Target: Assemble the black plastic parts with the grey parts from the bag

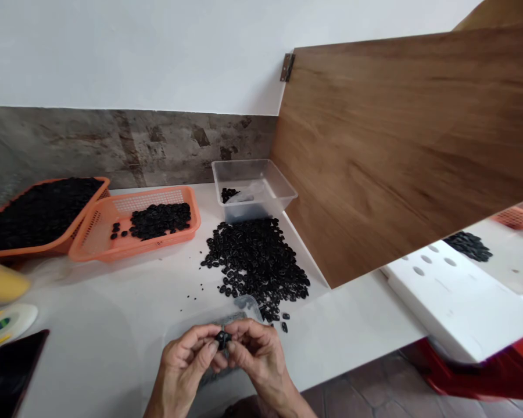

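Between the fingertips of my left hand (185, 360) and my right hand (259, 351) is a small black part (222, 338), pinched from both sides. Its exact kind is too small to make out. Both hands are closed on it, above a clear plastic box (249, 303) that they partly hide; the box holds small grey pieces. Just beyond the box spreads a pile of small black parts (257, 255) on the white table. A few single ones lie loose at the pile's near edge.
Two orange baskets (89, 249) of black parts stand at the left. A clear bin (283, 197) sits behind the pile. A wooden panel (396, 128) rises on the right. A phone (13, 371), tape roll (9, 325) and yellow object (2, 283) lie front left.
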The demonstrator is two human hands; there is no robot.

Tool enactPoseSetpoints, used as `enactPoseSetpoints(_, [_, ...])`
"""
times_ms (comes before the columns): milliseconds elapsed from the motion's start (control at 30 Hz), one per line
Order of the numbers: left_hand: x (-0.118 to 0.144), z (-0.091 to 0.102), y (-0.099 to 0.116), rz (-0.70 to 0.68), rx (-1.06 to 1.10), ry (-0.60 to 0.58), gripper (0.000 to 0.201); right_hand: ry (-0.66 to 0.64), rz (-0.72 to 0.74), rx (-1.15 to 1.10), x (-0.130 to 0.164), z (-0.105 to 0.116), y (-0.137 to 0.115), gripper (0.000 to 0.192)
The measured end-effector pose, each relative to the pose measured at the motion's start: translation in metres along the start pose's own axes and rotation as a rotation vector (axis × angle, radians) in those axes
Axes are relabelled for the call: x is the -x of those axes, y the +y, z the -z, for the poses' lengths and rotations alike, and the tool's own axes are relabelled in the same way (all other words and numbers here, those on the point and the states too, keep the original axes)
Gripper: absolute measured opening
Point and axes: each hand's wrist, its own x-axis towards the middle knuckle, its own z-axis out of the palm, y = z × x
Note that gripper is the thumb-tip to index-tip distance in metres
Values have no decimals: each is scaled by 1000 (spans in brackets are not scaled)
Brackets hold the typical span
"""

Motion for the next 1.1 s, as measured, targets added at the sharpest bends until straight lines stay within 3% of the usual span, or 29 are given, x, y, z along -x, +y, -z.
enactPoseSetpoints(167, [-4, 4, -2, 64, 48, -18, 38, 3, -4, 31, 1, 3, 6, 19])
enactPoseSetpoints(367, [-11, 15, -14, 169, 87, -157, 36, 9, 10, 46, 2, 4, 12, 18])
enactPoseSetpoints(767, [-9, 13, -13, 174, 76, -169, 35, 0, 16, 64, 4, 1, 9, 18])
enactPoseSetpoints(1100, [-13, -3, -11, 136, 80, -127, 39, -41, 88, 200, -2, 7, 3, 15])
